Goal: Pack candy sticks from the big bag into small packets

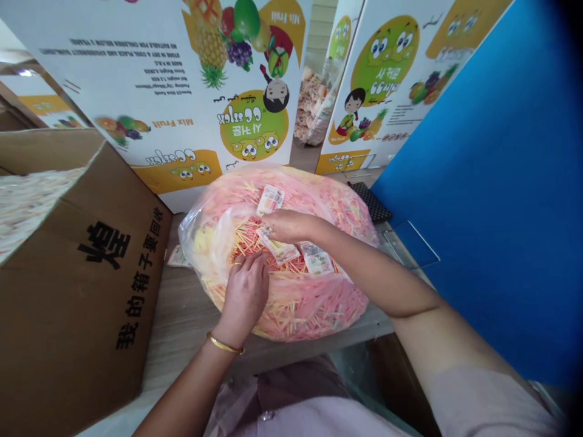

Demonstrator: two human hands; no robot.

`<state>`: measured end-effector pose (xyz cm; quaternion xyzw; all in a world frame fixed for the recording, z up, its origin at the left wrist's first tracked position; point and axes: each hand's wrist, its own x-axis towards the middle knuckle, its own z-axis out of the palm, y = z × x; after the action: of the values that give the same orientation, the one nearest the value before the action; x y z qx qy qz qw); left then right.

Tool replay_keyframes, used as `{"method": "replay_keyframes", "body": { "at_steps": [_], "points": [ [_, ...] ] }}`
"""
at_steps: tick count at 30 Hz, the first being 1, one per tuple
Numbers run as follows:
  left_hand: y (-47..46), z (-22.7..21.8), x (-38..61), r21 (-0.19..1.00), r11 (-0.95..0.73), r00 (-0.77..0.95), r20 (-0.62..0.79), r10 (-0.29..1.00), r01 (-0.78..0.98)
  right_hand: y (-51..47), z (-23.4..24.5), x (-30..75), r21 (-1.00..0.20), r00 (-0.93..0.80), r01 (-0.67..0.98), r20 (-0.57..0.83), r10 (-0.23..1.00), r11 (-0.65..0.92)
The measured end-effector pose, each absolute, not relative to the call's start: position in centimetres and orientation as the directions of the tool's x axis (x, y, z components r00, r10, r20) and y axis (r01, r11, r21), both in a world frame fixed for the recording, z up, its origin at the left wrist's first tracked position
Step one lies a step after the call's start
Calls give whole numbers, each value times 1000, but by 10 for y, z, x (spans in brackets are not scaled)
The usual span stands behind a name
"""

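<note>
A large clear plastic bag (291,303) full of thin pink and yellow candy sticks (248,238) lies on the table, its mouth open towards me. My left hand (248,291), with a ring and a gold bangle, reaches in at the near left of the opening. Its fingers are curled together down at the sticks, and their tips are hidden. My right hand (289,226) comes across from the right, fingers pinched at the upper end of a small printed candy packet (283,250). Another packet (271,200) lies just beyond that hand, and a third packet (317,259) rests below its wrist.
An open brown carton (132,267) stands at the left with wrapped goods inside. White printed boxes (173,109) wall off the back, with a filled clear bag (312,106) in the gap. A blue panel (492,182) bounds the right, near a dark patterned object (371,203) and a wire stand (421,243).
</note>
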<state>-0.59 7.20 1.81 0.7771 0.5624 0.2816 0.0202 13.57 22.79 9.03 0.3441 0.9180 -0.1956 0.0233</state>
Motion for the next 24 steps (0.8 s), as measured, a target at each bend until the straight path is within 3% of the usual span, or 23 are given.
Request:
{"method": "replay_keyframes", "body": {
  "at_steps": [3, 7, 10, 13, 16, 19, 21, 24],
  "points": [
    [76, 20, -7, 388, -344, 153, 445, 882, 855, 225, 91, 149, -320, -743, 667, -211, 636, 673],
    [89, 25, 1, 336, -331, 145, 473, 869, 882, 226, 85, 155, -338, -708, 689, -123, 696, 641],
    [94, 26, 12, 297, -317, 171, 430, 887, 901, 226, 79, 149, -352, -698, 679, -37, 715, 644],
    [91, 21, 16, 322, -318, 184, 385, 905, 892, 226, 75, 145, -343, -661, 722, -81, 746, 601],
    [91, 15, 12, 449, -324, 128, 414, 901, 833, 225, 76, 152, -376, -654, 726, -120, 747, 576],
    [100, 15, 3, 670, -252, -71, 415, 907, 698, 224, 83, 163, -505, -679, 649, -47, 733, 569],
    [109, 19, -1, 803, -207, -156, 348, 925, 559, 222, 88, 168, -620, -701, 551, 19, 713, 559],
    [119, 28, -3, 892, -119, -115, 186, 976, 437, 219, 90, 169, -731, -729, 401, 110, 676, 551]
  ]
}}
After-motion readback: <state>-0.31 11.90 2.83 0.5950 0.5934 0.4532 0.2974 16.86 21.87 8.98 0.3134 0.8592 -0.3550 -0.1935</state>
